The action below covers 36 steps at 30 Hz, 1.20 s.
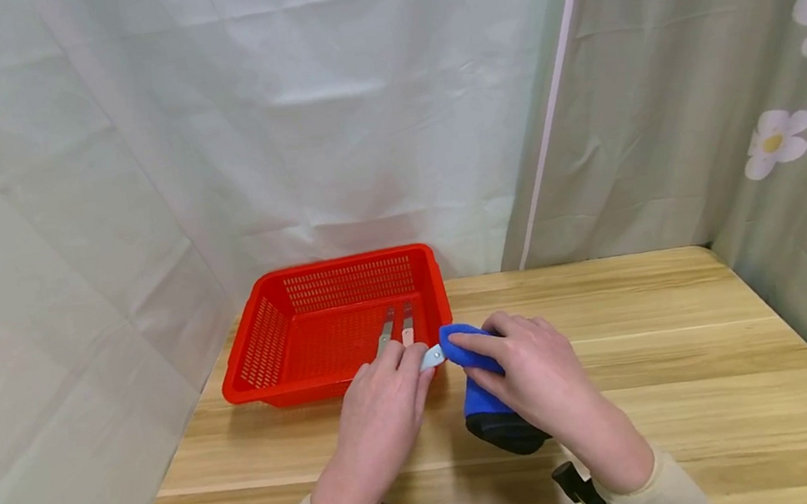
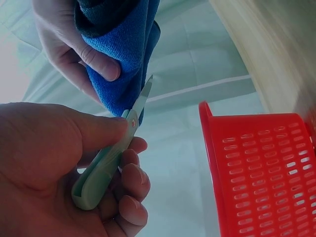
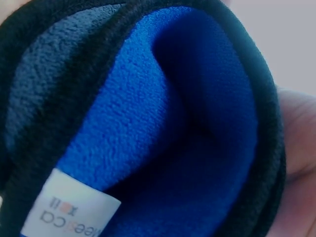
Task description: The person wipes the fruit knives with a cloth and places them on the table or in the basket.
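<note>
My left hand [image 1: 384,397] grips a folding knife [image 2: 103,170] by its pale green-blue handle. Its blade [image 2: 144,94] is unfolded and points toward my right hand [image 1: 538,361]. That hand pinches a folded blue cloth [image 1: 483,398] with black edging against the blade. From the left wrist, the pointed tip shows beside the cloth; from the head, the cloth covers the blade. A white label [image 3: 69,210] on the cloth fills a corner of the right wrist view.
A red perforated basket [image 1: 281,397] stands left of centre on the wooden table [image 1: 688,351]. Inside lie two similar unfolded tools, one with a green handle [image 1: 383,341] and one with a pink handle [image 1: 408,335]. Pale curtains [image 1: 372,121] hang behind and at the sides.
</note>
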### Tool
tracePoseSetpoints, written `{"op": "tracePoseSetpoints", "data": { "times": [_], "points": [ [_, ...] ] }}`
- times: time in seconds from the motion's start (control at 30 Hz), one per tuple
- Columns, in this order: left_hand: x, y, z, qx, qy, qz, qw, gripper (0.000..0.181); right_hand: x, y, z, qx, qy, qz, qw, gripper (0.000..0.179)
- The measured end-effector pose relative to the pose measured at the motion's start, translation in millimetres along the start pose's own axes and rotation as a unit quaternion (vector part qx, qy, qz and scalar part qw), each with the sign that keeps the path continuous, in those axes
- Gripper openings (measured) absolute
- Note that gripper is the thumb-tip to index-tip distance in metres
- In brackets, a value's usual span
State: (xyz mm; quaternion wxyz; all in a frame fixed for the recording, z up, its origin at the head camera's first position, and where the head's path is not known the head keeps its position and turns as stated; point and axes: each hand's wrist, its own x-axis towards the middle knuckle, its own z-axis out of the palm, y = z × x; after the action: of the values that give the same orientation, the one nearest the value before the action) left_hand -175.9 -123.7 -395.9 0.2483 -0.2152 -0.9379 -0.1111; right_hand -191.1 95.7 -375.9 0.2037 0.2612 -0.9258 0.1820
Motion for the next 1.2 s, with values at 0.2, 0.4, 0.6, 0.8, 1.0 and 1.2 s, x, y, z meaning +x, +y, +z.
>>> {"op": "tracePoseSetpoints", "data": {
  "times": [0.2,0.4,0.6,0.8,1.0,1.2],
  "points": [
    [0.7,-0.2,-1.3,0.001,-0.005,-0.006,1.0,0.031,-0.1,6.4,-0.7,0.0,0.012,-0.007,0.9999,0.048],
    [1.7,-1.4,-3.8,-0.001,-0.002,-0.004,1.0,0.035,0.2,12.2,-3.9,-0.008,0.01,0.004,0.9999,0.047],
    [2.0,-2.0,-6.5,-0.008,-0.013,-0.017,0.9997,0.04,0.1,18.7,-6.9,-0.008,0.013,0.007,0.9999,0.046],
    [2.5,-4.5,-6.3,-0.003,-0.014,-0.027,0.9995,0.04,0.1,25.8,-7.6,-0.01,0.009,0.021,0.9997,0.045],
    [2.6,-6.3,-7.5,-0.005,-0.004,-0.022,0.9997,0.04,-0.8,31.7,-9.4,-0.011,0.012,0.03,0.9994,0.045],
    [2.1,-7.5,-8.2,-0.008,0.002,-0.021,0.9997,0.041,-1.6,36.1,-11.3,-0.011,0.003,0.045,0.9989,0.044]
  ]
}}
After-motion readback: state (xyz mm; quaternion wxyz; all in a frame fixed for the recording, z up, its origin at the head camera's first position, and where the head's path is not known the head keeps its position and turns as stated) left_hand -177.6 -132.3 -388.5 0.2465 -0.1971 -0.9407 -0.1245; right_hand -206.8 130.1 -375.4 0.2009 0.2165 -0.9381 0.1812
